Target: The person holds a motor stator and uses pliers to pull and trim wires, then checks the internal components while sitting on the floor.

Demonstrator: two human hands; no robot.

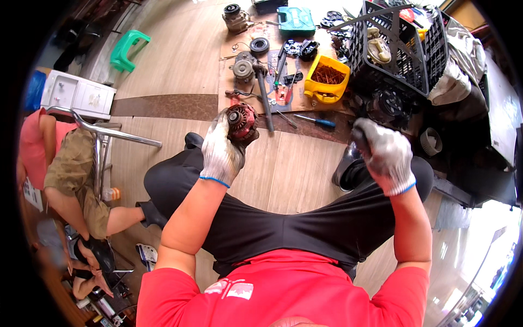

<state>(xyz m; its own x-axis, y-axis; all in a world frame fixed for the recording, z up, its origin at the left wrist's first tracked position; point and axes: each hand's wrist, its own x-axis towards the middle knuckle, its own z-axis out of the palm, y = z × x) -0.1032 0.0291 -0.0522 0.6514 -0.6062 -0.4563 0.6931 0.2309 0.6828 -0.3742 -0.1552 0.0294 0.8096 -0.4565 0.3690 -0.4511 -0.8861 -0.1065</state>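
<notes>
My left hand (222, 148), in a white knitted glove with a blue cuff, grips an alternator part (242, 121) with a dark finned centre and reddish outer ring. It is raised over the floor in front of my left knee. My right hand (385, 155), gloved alike, is closed and held up above my right knee. Something dark shows at its fingers, too blurred to make out. Just beyond the alternator part lies a hammer (263, 98) with a long dark handle. Between my hands, farther off, a blue-handled screwdriver (322, 122) rests on the floor.
A cardboard sheet (226, 82) carries a metal alternator housing (243, 68), a black pulley (259, 45) and small tools. Beside them stand a yellow container (311, 90) of rusty screws, a teal case (296, 22) and a black crate (359, 71). Another person (71, 163) sits at left.
</notes>
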